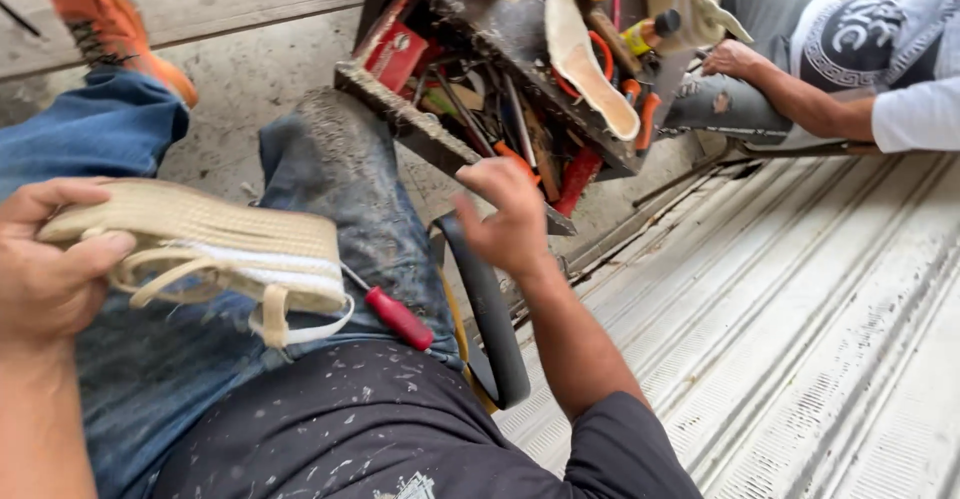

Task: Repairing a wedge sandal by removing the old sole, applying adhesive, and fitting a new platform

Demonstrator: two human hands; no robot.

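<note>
head view: left hand [45, 269] closed around beige woven shoe [200, 249], held above lap, straps dangling. red-handled awl [397, 317] lies on jeans just beside shoe. right hand [510, 214] blurred, fingers loosely open, empty, reaching at tool tray [400, 114]. pale insole [585, 59] on tray top. another person's hand [735, 59] beyond tray.

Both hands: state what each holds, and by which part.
The left hand grips the woven wedge sandal by one end of its sole. The right hand holds nothing; it reaches toward the wooden toolbox.
</note>
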